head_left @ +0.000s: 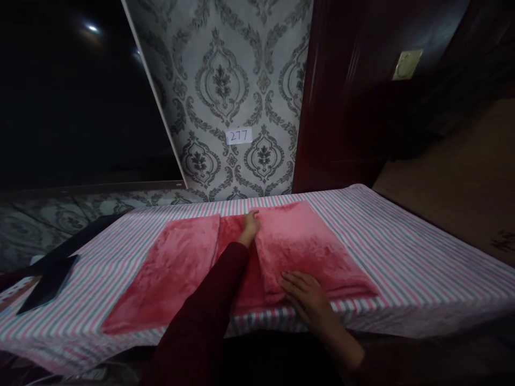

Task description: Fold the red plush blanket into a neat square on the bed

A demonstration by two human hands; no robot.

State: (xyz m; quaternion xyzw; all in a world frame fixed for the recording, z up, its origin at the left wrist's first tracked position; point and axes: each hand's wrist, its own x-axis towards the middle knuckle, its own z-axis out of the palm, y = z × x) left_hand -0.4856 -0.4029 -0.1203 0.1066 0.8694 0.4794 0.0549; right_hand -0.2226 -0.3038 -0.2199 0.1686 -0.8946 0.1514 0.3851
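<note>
A pink plush blanket [177,262] lies partly folded on the striped sheet [402,252] of a table. Its right part [309,246] is folded over into a thick stack. My left hand [250,225], in a dark red sleeve, reaches to the far edge of the fold and grips the cloth there with curled fingers. My right hand [306,295] lies flat with fingers spread on the near corner of the folded stack, pressing it down.
A dark flat object [48,276] lies at the left end of the table. Patterned wallpaper with a label reading 277 [238,135] is behind. A dark window [72,96] is at left, a dark red door [341,96] at right.
</note>
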